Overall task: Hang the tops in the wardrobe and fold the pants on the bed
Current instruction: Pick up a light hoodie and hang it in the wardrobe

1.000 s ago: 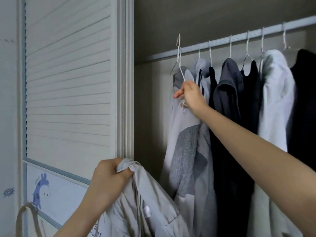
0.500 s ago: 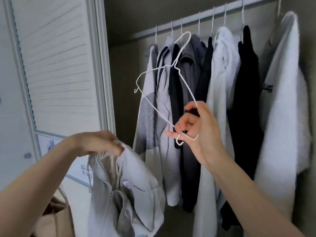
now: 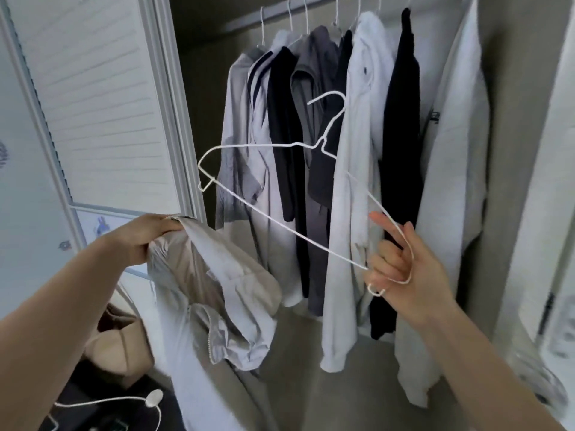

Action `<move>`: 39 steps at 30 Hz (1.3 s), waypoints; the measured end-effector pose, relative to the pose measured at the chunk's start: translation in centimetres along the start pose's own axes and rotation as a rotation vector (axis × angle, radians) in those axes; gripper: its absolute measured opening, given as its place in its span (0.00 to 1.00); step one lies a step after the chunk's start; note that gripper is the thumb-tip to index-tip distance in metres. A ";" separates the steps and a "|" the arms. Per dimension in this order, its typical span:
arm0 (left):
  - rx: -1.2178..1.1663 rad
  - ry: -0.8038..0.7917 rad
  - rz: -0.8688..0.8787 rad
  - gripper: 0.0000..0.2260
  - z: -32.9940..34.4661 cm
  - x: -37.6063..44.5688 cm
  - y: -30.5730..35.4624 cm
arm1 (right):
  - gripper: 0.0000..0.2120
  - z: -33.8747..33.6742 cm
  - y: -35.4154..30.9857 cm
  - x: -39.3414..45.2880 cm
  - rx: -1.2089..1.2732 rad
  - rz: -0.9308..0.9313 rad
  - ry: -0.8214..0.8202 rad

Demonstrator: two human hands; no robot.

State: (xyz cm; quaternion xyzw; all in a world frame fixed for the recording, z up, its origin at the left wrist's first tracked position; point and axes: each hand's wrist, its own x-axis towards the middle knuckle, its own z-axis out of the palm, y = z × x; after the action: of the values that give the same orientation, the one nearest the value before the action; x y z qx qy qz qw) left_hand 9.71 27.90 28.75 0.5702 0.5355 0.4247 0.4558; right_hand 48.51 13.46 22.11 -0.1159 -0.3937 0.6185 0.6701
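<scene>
A person stands at an open wardrobe. Their right hand holds a thin white wire hanger by one end, where the shoulder wire bends into the bottom bar. The middle and lower fingers are curled round that bend, while the index finger lies straight along the wire. The right forearm reaches up from the lower right corner of the view, palm turned toward the person. The hanger is tilted, its far end pointing left toward the louvred wardrobe door and its hook raised in front of the hanging clothes.

The left hand grips a bunched pale grey top by its upper edge, fingers closed over the fabric, knuckles up. The left forearm comes in from the lower left. The top hangs crumpled below the hand, just in front of the door's lower edge, not yet on the hanger. A zip runs down its folds.

Risks, as judged from here. The hanger is held only at one end, so the light wire could twist or slip as the top is threaded on. The top is bunched, so its neck opening is hard to find, and the wire could catch in a sleeve or the zip. The raised hook sits close to the hanging clothes and could snag one. The rail looks crowded, so finding a gap may be awkward.

A beige bag and a white cable lie below.
</scene>
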 end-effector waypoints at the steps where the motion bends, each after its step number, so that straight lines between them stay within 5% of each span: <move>1: -0.023 0.010 -0.005 0.13 -0.4 0.0 -0.3 | 0.20 -0.3 -0.1 -0.4 -0.028 0.012 0.008; 8: 0.031 0.064 0.070 0.07 -3.5 0.2 -0.9 | 0.22 -1.1 1.3 -1.3 -0.377 0.093 0.020; 16: 0.315 -0.097 0.320 0.07 -2.9 -2.1 -0.7 | 0.21 1.3 6.1 -0.1 -0.544 0.131 0.019; 24: 0.031 -0.107 0.414 0.09 2.9 -4.2 2.4 | 0.23 3.3 7.0 0.4 -0.714 0.062 0.152; 28: 0.074 -0.066 0.447 0.09 6.1 -5.1 3.9 | 0.26 2.8 8.7 -0.5 -0.645 0.067 0.240; 31: 0.240 -0.266 0.483 0.05 7.1 -5.8 4.7 | 0.25 1.7 8.7 -1.3 -0.461 0.024 0.292; 33: 0.495 -0.326 0.579 0.13 7.1 -6.1 5.3 | 0.26 0.9 8.2 -1.6 -0.374 -0.009 0.304; 37: 1.086 0.234 0.850 0.22 5.5 -5.2 6.4 | 0.27 -0.3 6.5 -2.0 -0.249 -0.050 0.276; 39: 1.105 0.181 0.882 0.21 4.8 -4.6 6.5 | 0.28 -0.7 5.9 -2.1 -0.216 -0.057 0.250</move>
State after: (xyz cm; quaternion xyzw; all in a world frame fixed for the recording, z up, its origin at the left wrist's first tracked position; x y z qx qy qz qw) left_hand 15.56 22.96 33.99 0.8437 0.4278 0.2817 -0.1604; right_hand 44.81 12.99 17.05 -0.2520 -0.3744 0.5341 0.7149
